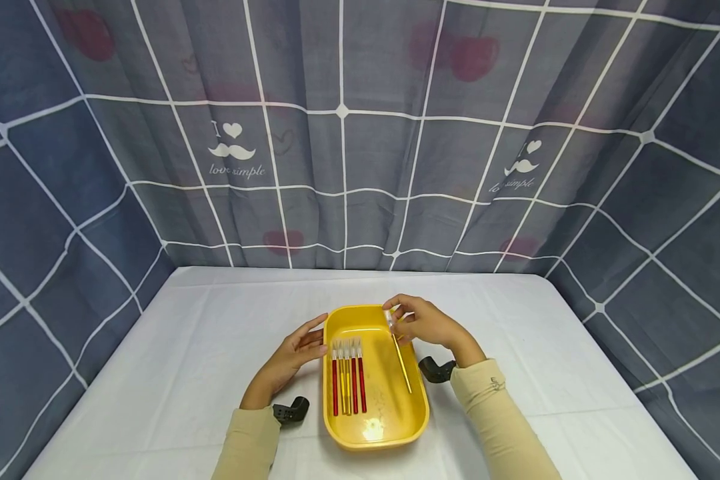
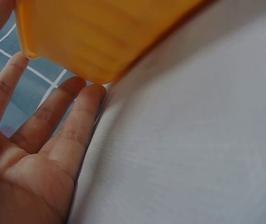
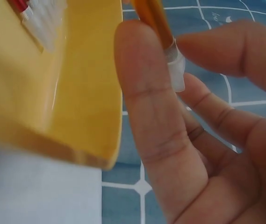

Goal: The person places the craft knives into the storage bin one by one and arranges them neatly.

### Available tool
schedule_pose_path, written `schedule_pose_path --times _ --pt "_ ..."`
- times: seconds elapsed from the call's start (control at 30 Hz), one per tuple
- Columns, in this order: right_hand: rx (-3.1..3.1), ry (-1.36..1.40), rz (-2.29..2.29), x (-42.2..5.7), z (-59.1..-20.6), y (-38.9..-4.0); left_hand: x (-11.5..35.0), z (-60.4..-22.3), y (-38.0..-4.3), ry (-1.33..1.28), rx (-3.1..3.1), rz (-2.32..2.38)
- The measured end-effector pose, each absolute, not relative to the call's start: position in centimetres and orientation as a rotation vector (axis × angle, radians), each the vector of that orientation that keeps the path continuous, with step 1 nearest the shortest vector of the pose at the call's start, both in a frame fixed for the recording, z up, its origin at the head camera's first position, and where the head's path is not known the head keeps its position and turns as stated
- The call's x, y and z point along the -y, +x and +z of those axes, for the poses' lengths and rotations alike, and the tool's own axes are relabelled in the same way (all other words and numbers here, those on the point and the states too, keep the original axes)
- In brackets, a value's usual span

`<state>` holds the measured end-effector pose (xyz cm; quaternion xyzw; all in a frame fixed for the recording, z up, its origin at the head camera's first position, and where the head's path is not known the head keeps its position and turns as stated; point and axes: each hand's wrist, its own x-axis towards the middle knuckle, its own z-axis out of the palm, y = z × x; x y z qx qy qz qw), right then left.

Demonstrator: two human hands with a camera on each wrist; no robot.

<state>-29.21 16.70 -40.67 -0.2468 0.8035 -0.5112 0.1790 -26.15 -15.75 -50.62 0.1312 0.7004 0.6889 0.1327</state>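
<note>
A yellow tray (image 1: 390, 427) stands on the white table. My right hand (image 1: 423, 321) pinches a paintbrush (image 1: 403, 363) with a gold handle near its clear-capped end, over the tray's right side; the handle slants down into the tray. In the right wrist view the clear cap (image 3: 176, 74) shows between thumb and fingers. My left hand (image 1: 291, 360) rests at the tray's left rim, its fairly straight fingers (image 2: 72, 126) against the outer wall in the left wrist view. Several paintbrushes (image 1: 349, 383) with red or gold handles lie side by side in the tray's left half, capped ends away from me.
White cloth covers the table (image 1: 216, 333). A grey checked curtain (image 1: 312, 147) hangs behind the table and along both sides. Black wrist devices (image 1: 437, 370) sit near both sleeves, close to the tray's sides.
</note>
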Motion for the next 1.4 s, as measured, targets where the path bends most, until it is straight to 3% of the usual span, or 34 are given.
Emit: schedule_pose_path --times 1.4 --pt "-2.292 -0.331 -1.324 -11.1 -42.5 -29.6 15.8 -50.6 -26.4 0.407 -2.005 2.006"
